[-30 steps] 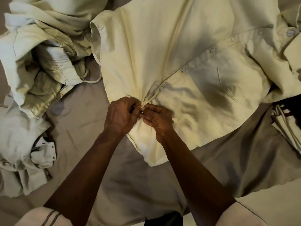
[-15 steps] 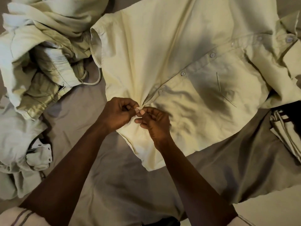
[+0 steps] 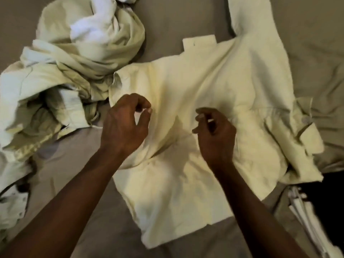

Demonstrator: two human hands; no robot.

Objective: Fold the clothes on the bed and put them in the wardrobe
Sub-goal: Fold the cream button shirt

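A pale yellow button shirt (image 3: 186,192) lies spread on the grey bed sheet (image 3: 176,17), with one sleeve running up to the top right and a buttoned cuff (image 3: 307,125) at the right. My left hand (image 3: 126,125) hovers over the shirt's left part, thumb and fingers loosely curled with a gap between them and nothing held. My right hand (image 3: 214,135) hovers over the middle of the shirt, fingers also loosely curled and empty. The two hands are well apart.
A crumpled pile of pale green and white clothes (image 3: 74,62) fills the upper left of the bed. More pale cloth (image 3: 13,198) lies at the left edge. White striped fabric (image 3: 301,207) sits at the right, beside a dark gap (image 3: 327,190).
Both hands have let go of the shirt's front placket, where they were pinching at a button, and moved apart. The view has shifted, so more of the bed's far side shows.
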